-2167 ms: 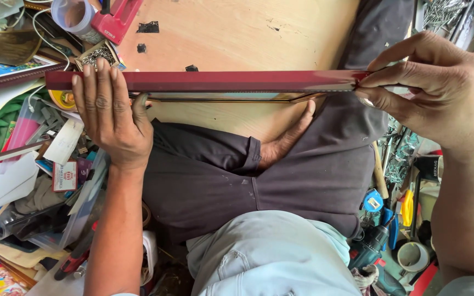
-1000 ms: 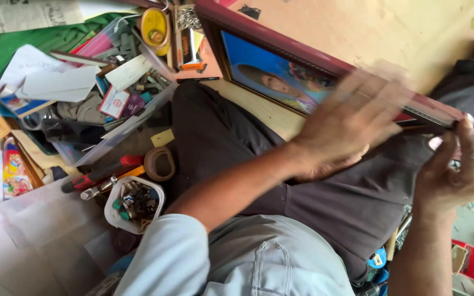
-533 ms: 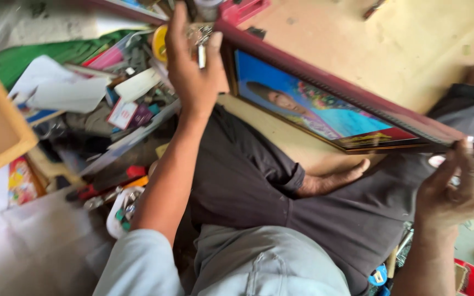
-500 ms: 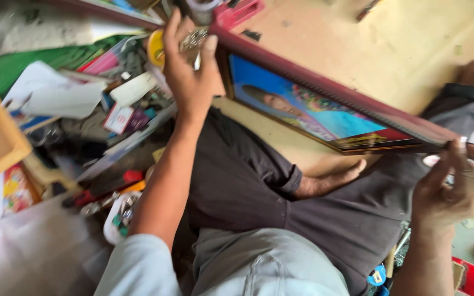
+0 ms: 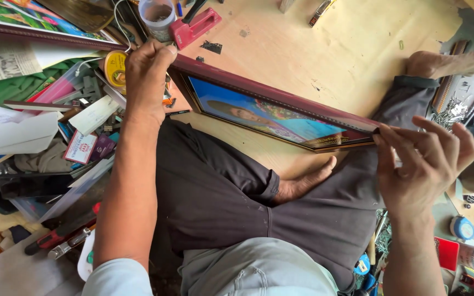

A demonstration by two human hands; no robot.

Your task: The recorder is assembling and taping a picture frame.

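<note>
A dark red picture frame [image 5: 281, 96] with a colourful portrait print inside lies tilted across my crossed legs, above a wooden board. My left hand [image 5: 146, 79] grips the frame's left corner, fingers curled over the top edge. My right hand [image 5: 423, 161] pinches the frame's right corner between thumb and fingertips. The print faces me, with its blue background showing through the frame's opening.
A pile of papers, cards and tools [image 5: 45, 126] crowds the left side. A red stapler-like tool [image 5: 196, 26] and a clear plastic cup [image 5: 157, 16] sit on the wooden board [image 5: 330, 49]. Small parts and a blue tape measure [image 5: 459, 227] lie at right.
The frame has been turned from edge-on to show its picture. My left hand moved from the frame's middle to its left corner. My right hand stays at the right corner.
</note>
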